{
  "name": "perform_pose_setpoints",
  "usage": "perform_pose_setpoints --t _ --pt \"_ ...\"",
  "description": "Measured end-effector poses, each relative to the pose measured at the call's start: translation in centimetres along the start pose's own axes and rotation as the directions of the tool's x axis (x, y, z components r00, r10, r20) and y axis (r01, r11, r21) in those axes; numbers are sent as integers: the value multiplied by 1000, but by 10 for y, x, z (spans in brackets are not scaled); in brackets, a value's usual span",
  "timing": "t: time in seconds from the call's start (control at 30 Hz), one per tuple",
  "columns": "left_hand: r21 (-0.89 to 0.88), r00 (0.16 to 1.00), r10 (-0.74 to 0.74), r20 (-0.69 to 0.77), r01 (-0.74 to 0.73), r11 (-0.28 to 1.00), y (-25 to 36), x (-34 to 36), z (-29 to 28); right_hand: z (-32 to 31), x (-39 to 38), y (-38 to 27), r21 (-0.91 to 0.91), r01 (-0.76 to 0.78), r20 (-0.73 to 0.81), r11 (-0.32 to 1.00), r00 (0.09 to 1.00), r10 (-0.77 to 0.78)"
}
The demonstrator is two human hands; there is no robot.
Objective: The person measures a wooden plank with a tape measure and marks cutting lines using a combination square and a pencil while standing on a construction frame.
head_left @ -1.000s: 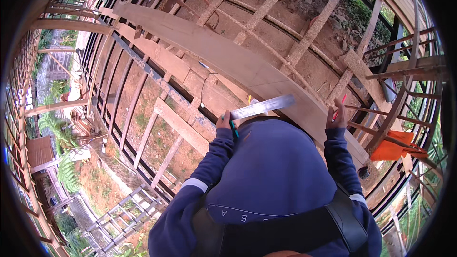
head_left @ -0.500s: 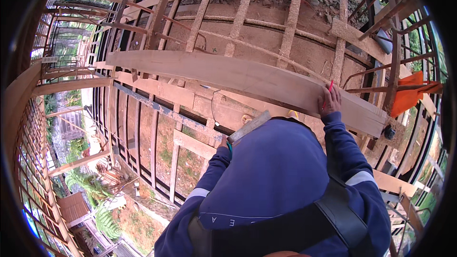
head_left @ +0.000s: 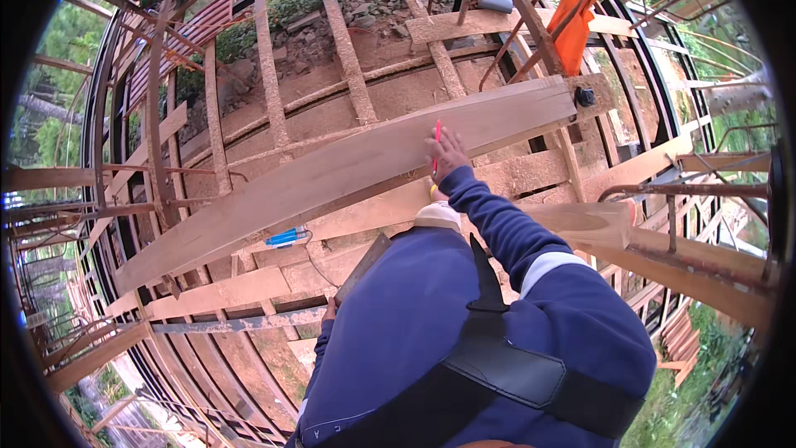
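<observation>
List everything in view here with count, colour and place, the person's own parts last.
plank: one, pale brown, across the middle
pencil: one, red, in the right hand
straightedge: one, grey, at the left hand
blue object: one, blue, left of centre, kind unclear
cloth: one, orange, upper right
small object: one, black, by the plank's right end
slats: several, brown, beyond the plank
shoe: one, pale, centre
sleeves: two, navy, lower half
hands: two, bare, left mostly hidden
</observation>
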State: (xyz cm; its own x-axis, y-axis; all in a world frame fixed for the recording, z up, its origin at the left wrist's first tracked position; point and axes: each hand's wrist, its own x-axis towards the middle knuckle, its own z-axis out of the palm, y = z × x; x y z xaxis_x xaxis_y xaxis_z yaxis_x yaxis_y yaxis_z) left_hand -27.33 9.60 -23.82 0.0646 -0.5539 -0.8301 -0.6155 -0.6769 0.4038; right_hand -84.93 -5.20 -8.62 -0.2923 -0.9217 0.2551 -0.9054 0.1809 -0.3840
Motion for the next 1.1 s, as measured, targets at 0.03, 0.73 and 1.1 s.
perform_pose_setpoints --t 0.03,0.73,1.1 --pt "-364 993 -105 49 116 924 -18 3 -6 -2 -18 -15 44 53 5 998 999 -53" --pt "-516 926 56 -375 -258 817 224 -17 -167 49 11 -123 77 48 10 996 999 -49" --pt "-293 872 90 -481 -257 921 297 77 -280 64 24 -147 28 -81 61 996 995 79"
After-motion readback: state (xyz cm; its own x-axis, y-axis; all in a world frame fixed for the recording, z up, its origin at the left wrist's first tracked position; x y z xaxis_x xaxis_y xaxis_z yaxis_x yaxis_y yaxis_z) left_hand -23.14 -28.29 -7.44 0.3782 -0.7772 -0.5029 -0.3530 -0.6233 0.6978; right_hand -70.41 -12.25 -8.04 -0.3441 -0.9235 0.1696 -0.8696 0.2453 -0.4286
